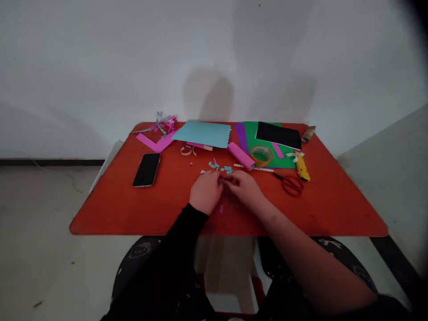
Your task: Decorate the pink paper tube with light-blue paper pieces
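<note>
Overhead view of paper-craft work on a red-orange tabletop (327, 214), clock directions taken from the hands with 12 o'clock at the far table edge. The left hand (206, 192), in a black sleeve (182, 236), and the bare-armed right hand (245, 186) lie together near the middle of the table, both curled inward. Their fingertips (223, 179) meet at the centre; whether they pinch a small piece cannot be told, as the fingers hide that spot. Small light-blue paper scraps (219, 166) lie just beyond the fingertips at 12 o'clock, and a pink paper scrap (221, 208) lies near the hands at 6 o'clock. Farther out at 12 o'clock is a light-blue sheet (202, 133) with a zigzag edge, with a curled white strip (186, 150) nearer the hands. A pink L-shaped strip (155, 142) and a tangle of pink and blue strips (163, 124) lie at 11 o'clock, and a black smartphone (146, 169) at 10 o'clock. At 1 o'clock, a pink paper roll (241, 155) and a tape roll (261, 156) rest on or beside a green sheet (287, 162), with a black sheet (278, 135) beyond. Red-handled scissors (290, 185) lie at 3 o'clock, a yellow utility knife (302, 168) at 2 o'clock.
</note>
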